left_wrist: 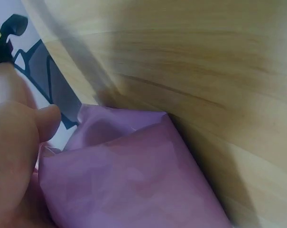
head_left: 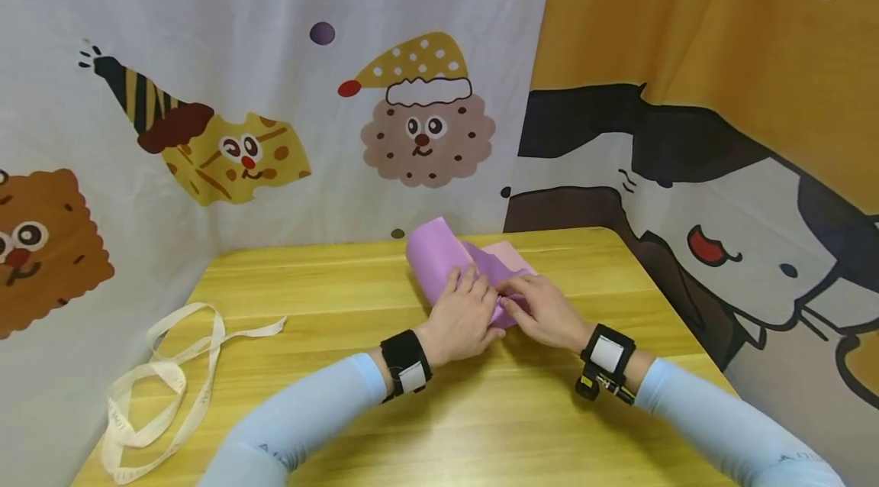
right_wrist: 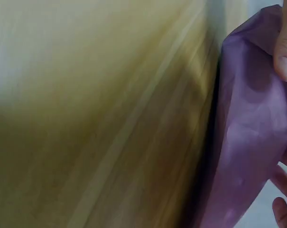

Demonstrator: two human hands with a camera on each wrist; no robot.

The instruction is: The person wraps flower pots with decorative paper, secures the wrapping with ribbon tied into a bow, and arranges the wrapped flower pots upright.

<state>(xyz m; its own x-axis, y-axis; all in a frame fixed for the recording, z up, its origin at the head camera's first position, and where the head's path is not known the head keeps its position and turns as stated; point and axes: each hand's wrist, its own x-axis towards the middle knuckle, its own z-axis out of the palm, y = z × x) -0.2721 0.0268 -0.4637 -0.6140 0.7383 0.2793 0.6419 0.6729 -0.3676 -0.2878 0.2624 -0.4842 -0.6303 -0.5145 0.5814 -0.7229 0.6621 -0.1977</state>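
Observation:
A sheet of purple wrapping paper [head_left: 434, 262], pale pink on its other face [head_left: 507, 253], is folded over into a rounded bundle on the table. Whatever may be inside is hidden. My left hand [head_left: 458, 321] rests on the bundle's near side, its fingers laid fairly straight across the paper. At the right, my right hand [head_left: 549, 313] pinches a fold of the paper between thumb and fingers, close to the left fingertips. In the left wrist view the purple paper [left_wrist: 129, 183] shows a folded-in open end; the right wrist view shows its creased side [right_wrist: 247, 128].
A long cream ribbon [head_left: 264, 331] with faint printing lies in loose loops on the table's left side. The wooden table [head_left: 330, 281] ends at the back against a hanging cartoon-print curtain [head_left: 275, 52], which continues along both sides.

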